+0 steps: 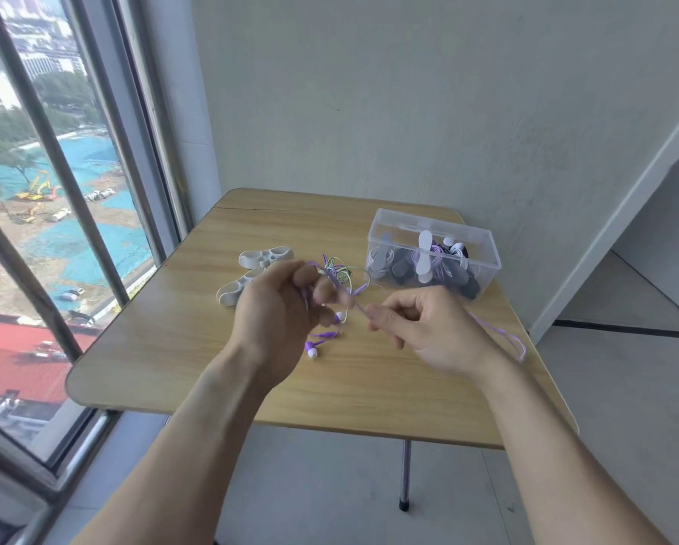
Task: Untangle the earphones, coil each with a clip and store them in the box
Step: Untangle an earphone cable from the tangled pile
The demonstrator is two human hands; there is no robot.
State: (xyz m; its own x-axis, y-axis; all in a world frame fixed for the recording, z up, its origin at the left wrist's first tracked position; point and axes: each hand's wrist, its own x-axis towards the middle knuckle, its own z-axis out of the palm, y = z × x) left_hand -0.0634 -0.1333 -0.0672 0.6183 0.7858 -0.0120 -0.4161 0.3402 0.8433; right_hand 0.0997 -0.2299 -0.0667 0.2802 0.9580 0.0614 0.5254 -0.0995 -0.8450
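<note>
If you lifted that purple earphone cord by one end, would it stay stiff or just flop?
Probably flop: the purple cord droops in a loop off the table edge. It looks light, as both hands pinch it easily. Likely to snag, since it is tangled with a green cord.

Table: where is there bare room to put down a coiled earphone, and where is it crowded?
Bare wood on the table runs along the near edge below both wrists, and across the far strip behind the white clips up to the wall. Crowded: the middle, where the left hand and right hand hold the tangled earphones, with the clear box at far right.
</note>
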